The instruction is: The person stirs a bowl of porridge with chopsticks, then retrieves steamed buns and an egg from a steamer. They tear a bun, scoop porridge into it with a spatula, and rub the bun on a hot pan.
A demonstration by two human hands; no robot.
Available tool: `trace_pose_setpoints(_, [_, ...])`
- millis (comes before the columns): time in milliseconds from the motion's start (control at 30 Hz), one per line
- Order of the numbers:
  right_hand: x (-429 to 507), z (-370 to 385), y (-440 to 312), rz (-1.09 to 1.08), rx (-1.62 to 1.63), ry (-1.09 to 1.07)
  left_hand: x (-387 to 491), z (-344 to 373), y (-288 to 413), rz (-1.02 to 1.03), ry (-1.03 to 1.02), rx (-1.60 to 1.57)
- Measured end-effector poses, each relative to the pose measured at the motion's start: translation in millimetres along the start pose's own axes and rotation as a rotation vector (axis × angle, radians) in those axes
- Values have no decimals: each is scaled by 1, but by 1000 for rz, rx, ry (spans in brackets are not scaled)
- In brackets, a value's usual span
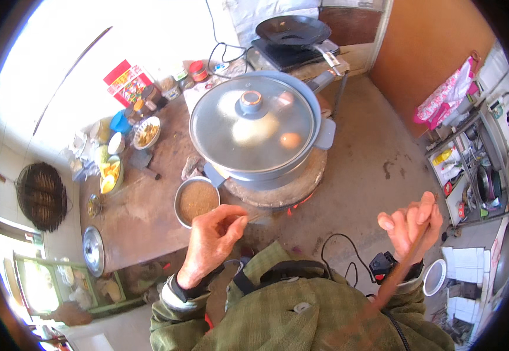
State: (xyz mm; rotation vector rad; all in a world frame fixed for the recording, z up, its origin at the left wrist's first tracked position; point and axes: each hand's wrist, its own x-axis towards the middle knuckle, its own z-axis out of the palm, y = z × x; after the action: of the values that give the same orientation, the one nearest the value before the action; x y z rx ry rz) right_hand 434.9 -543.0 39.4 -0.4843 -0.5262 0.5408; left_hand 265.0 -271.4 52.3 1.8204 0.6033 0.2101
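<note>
My left hand is raised just below a metal bowl of brown, grainy contents, its thumb and fingertips pinched together; whether something thin lies between them is unclear. Out to the right, my right hand is closed around a long brown stick, which slants down past my sleeve and blurs towards the bottom. Ahead of both hands a grey-blue steamer pot sits on a round stove with a red glow at its lower edge. Under its fogged glass lid pale, rounded food and an egg-like thing show.
A black wok rests on a cooktop at the back. Along the left counter stand a fluted bowl of food, a cleaver, jars and a metal lid. Open shelves stand at the right; a black cable lies near my right wrist.
</note>
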Motion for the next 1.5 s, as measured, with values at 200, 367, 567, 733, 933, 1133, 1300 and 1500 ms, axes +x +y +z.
trace_pose_setpoints(200, [3, 24, 54, 6, -645, -174, -10, 16, -22, -165, -405, -139])
trace_pose_setpoints(367, [12, 36, 92, -262, -1296, -671, -15, 18, -31, -128, -572, -570])
trace_pose_setpoints(567, [13, 45, 126, -290, -1412, -920, -34, 17, -44, -289, -431, -870])
trace_pose_setpoints(733, [12, 50, 155, -210, -1389, -1012, -41, -2, -58, -189, -114, -853])
trace_pose_setpoints(933, [16, 42, 157, 58, -1389, -840, -34, -89, -120, -129, 378, -365])
trace_pose_setpoints(1133, [16, 34, 146, 269, -1504, -567, 8, -183, -229, -288, 515, 546])
trace_pose_setpoints(1300, [13, 36, 146, 288, -1578, -408, 43, -211, -292, -171, 427, 703])
trace_pose_setpoints(1500, [5, 44, 151, 338, -1645, -315, 76, -224, -352, -64, 320, 787])
